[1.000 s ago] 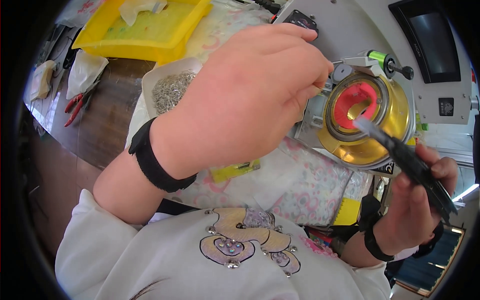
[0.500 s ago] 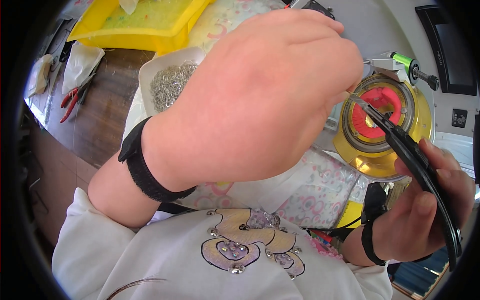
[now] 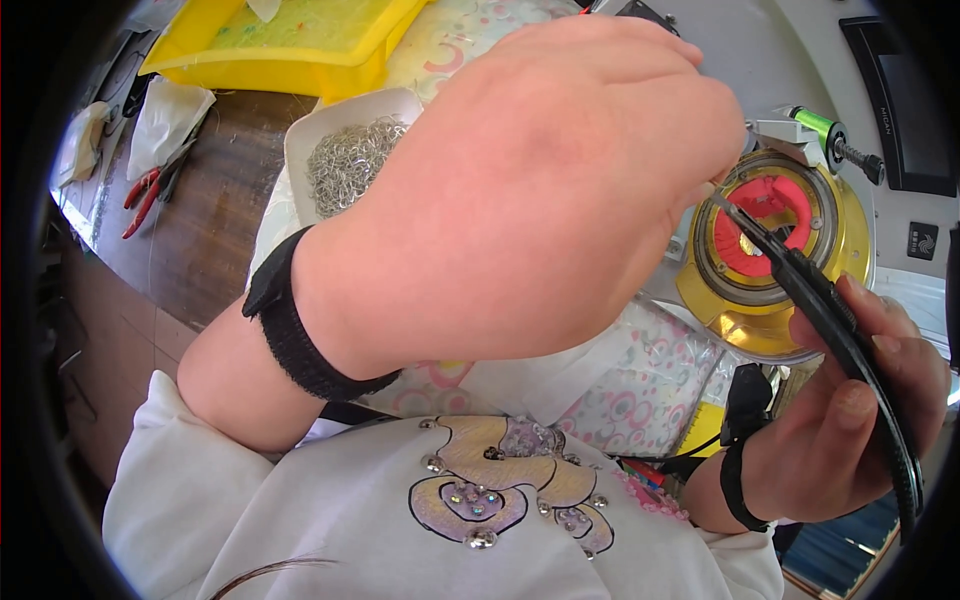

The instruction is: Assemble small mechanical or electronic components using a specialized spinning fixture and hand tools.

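My left hand (image 3: 610,190) is large across the middle, seen from its back with the fingers curled and closed. Its fingertips face away, so whatever they pinch is hidden. In my right hand (image 3: 850,400), at the right, I grip a black utility knife (image 3: 835,310). The thin metal blade points up and left, and its tip reaches the underside of my left fingers. Right behind the blade sits a round gold machine (image 3: 735,335) with a red ring (image 3: 790,205) around its opening.
A white tray (image 3: 297,165) of silvery wire pieces (image 3: 350,165) stands left of my left hand. Behind it is a yellow bin (image 3: 345,75). Red-handled pliers (image 3: 145,200) lie on the brown table (image 3: 235,180). At the far right are a green spool (image 3: 815,124) and a dark screen (image 3: 905,110).
My left hand has shifted slightly to the right in the picture. The knife tip stays at its fingers, and my right hand keeps its grip.
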`<state>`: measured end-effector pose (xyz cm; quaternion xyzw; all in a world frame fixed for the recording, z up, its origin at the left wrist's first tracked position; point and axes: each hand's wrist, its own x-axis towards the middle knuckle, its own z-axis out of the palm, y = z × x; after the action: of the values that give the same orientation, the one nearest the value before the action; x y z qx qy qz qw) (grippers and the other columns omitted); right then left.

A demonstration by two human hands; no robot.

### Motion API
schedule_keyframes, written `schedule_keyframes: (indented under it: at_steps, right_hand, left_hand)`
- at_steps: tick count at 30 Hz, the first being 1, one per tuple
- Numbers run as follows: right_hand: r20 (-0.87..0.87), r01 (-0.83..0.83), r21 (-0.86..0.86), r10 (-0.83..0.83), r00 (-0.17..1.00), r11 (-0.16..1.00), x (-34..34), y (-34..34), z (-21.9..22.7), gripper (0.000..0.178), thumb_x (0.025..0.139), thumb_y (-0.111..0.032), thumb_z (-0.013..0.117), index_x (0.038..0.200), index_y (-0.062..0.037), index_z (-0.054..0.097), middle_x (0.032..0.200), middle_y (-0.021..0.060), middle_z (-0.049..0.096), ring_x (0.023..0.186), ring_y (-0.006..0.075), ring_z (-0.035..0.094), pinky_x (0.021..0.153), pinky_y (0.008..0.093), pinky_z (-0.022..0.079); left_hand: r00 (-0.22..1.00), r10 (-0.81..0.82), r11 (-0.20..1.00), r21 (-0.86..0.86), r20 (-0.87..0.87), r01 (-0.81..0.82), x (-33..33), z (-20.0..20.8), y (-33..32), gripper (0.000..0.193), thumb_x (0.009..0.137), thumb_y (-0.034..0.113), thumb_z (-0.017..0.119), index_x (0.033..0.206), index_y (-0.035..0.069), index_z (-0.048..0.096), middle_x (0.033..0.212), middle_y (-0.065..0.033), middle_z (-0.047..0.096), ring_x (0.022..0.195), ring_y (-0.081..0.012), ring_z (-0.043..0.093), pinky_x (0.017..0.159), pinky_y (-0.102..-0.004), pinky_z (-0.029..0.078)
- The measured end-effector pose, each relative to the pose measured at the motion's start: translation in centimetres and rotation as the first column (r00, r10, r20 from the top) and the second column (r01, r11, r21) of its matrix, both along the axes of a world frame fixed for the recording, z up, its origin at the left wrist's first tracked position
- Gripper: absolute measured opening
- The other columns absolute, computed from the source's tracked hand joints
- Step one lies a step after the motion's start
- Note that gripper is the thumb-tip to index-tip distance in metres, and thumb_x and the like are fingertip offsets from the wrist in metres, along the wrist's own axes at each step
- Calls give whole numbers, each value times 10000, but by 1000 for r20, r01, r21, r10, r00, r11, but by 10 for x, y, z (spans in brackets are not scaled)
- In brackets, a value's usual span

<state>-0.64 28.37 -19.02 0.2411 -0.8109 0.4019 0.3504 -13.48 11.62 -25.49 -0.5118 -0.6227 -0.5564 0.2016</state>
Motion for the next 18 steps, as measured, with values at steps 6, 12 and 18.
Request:
schedule_keyframes:
  at_steps: [6,12,18]
  right_hand:
    - [-81,-103,-58,98,992,993,-4,7,-5,363,824,-197,631,1002,51,435,964,308,569,804,308,636,676,325,559]
    - [-168,-209,-104,190,967,972,-11,7,-12,374,821,-196,642,1001,50,425,952,307,575,798,309,641,678,329,560]
    - [46,72,-118,-67,997,990,30,-7,18,402,861,-292,557,1032,34,394,971,304,553,794,292,604,677,348,523]
  left_hand:
    - [1000,4,1000,13,-3,-3,2,1,0,100,678,-56,552,738,14,513,757,-104,564,770,-274,574,789,-432,442]
    - [1000,7,1000,29,-8,-7,2,1,2,99,670,-48,554,732,16,510,744,-104,553,759,-277,566,766,-426,438]
    - [1000,6,999,50,-9,-5,3,0,1,100,661,-41,556,725,18,507,730,-104,543,747,-280,558,743,-421,434]
